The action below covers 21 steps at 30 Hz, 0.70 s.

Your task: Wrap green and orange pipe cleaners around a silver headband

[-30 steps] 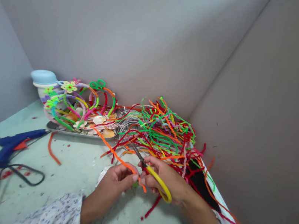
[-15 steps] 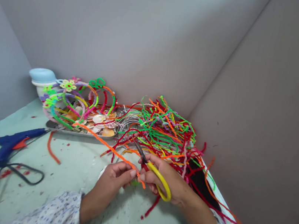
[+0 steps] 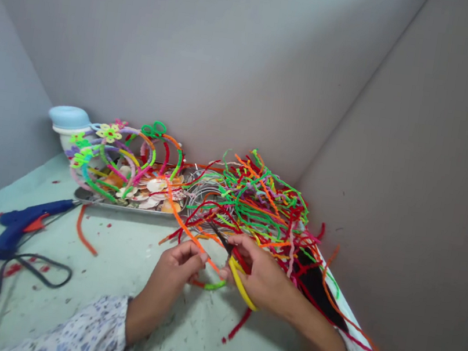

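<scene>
My left hand (image 3: 173, 272) pinches a long orange pipe cleaner (image 3: 180, 221) between thumb and fingers. The pipe cleaner's free end rises toward the shell tray, and its near end runs across to my right fingertips. My right hand (image 3: 261, 270) is wrapped round scissors (image 3: 241, 285) with yellow and red handles, their dark blades pointing up and left. Its thumb and finger also seem to touch the orange end. Below the two hands curves a band with orange and green wrapping (image 3: 214, 285), partly hidden by my left fingers.
A metal tray (image 3: 140, 212) holds seashells (image 3: 156, 186) and several fuzzy decorated headbands (image 3: 110, 133). Beside it lie wire hoops (image 3: 204, 189) and a tangled heap of pipe cleaners (image 3: 257, 194). At left are a blue glue gun (image 3: 19, 225) with its cord and a blue-lidded white container (image 3: 70, 122).
The orange pipe cleaner's free end has swung right and up. My hands have drawn slightly apart, the scissors have tilted, and the green part of the band now shows more.
</scene>
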{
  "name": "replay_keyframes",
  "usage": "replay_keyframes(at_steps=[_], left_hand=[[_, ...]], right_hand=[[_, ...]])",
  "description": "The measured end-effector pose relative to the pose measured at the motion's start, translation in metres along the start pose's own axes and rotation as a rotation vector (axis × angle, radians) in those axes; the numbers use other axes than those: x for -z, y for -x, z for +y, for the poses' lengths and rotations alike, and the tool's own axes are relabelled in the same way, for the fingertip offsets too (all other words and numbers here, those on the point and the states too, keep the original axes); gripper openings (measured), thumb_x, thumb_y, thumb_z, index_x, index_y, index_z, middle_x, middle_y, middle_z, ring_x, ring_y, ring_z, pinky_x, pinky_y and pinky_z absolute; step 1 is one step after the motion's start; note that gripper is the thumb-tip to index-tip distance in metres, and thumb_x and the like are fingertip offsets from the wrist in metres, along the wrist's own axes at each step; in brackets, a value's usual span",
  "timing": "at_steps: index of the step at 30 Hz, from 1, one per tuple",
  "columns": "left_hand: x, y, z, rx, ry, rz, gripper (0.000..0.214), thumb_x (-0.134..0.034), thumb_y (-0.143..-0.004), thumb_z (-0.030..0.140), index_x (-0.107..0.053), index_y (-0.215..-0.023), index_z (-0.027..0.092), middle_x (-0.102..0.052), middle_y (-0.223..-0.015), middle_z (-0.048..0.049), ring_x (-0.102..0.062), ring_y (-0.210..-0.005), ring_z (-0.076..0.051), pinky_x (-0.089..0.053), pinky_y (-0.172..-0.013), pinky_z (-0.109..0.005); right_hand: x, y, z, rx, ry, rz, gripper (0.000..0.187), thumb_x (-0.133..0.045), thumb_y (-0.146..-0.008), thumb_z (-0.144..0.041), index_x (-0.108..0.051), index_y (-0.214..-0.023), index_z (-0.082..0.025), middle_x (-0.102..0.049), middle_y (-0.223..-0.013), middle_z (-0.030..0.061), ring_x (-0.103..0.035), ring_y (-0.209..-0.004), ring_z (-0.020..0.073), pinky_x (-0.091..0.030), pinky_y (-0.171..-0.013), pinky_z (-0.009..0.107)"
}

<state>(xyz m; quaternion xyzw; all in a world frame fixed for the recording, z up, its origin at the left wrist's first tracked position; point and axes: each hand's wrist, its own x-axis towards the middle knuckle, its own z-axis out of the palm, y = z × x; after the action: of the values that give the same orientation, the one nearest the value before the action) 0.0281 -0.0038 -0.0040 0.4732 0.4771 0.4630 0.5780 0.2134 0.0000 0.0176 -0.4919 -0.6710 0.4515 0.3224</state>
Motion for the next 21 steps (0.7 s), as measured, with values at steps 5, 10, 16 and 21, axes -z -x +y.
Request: replay_keyframes(at_steps=[5,10,16,21], left_hand=[[0.004,-0.006,0.006,0.003,0.011,0.064,0.021,-0.066,-0.074,0.033,-0.058,-0.065,0.017,-0.051,-0.056,0.0049,-0.043,-0.050,-0.010,-0.034,-0.050,-0.021],[0.006,-0.009,0.005,0.012,0.081,0.056,0.014,-0.067,-0.072,0.028,-0.059,-0.067,0.017,-0.055,-0.059,0.0041,-0.044,-0.051,-0.009,-0.034,-0.050,-0.020],[0.003,-0.006,0.004,0.082,0.342,-0.034,0.008,-0.067,-0.075,0.020,-0.060,-0.075,0.016,-0.060,-0.064,0.0040,-0.051,-0.054,-0.007,-0.040,-0.052,-0.017],[0.001,-0.004,0.010,0.138,0.450,-0.072,0.015,-0.072,-0.072,0.021,-0.059,-0.077,0.015,-0.066,-0.063,0.0017,-0.058,-0.053,-0.008,-0.043,-0.047,-0.014]], right_hand=[[0.013,0.006,-0.004,0.214,0.429,0.064,0.047,-0.073,-0.073,-0.032,-0.055,-0.116,-0.025,-0.061,-0.091,0.0028,-0.056,-0.077,0.0188,-0.043,-0.069,0.030],[0.010,0.008,-0.004,0.278,0.572,0.004,0.040,-0.065,-0.074,-0.022,-0.055,-0.113,-0.023,-0.062,-0.091,0.0030,-0.057,-0.076,0.0188,-0.042,-0.069,0.030],[0.005,0.007,0.002,0.300,0.621,0.018,0.052,-0.059,-0.071,-0.015,-0.050,-0.122,-0.022,-0.062,-0.111,0.0078,-0.059,-0.090,0.0226,-0.045,-0.080,0.035],[0.005,0.006,0.004,0.325,0.649,0.022,0.054,-0.058,-0.070,-0.015,-0.049,-0.123,-0.021,-0.061,-0.115,0.0095,-0.059,-0.098,0.0242,-0.046,-0.083,0.036]])
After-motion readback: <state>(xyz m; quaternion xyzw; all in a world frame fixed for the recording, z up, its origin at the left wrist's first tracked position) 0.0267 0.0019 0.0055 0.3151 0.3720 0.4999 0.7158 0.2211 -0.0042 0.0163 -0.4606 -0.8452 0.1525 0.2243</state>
